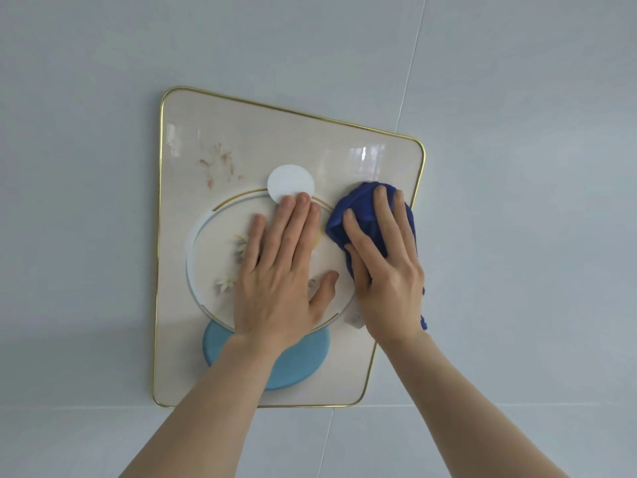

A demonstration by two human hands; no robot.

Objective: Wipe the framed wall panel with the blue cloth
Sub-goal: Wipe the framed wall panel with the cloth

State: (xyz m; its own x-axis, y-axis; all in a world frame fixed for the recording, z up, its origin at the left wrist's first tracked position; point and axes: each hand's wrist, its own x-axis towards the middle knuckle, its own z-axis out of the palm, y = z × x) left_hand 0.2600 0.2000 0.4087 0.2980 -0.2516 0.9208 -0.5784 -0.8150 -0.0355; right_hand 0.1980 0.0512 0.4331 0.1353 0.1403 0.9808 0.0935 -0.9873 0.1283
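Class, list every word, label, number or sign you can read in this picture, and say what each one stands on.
None can be read.
Panel: only artwork, a white disc, a blue disc, flowers and gold arcs; no lettering.
Cloth, under the right hand: a small white tag shows by the wrist, too small and blurred to read.
Left hand and wall: no text.

Both bare forearms reach up and forward from the lower edge of the view. The left hand (279, 270) lies flat, palm down, fingers together and pointing up, thumb splayed to the right. The right hand (382, 267) sits just beside it, fingers slightly spread and curved, pressing down on bunched fabric beneath the palm.
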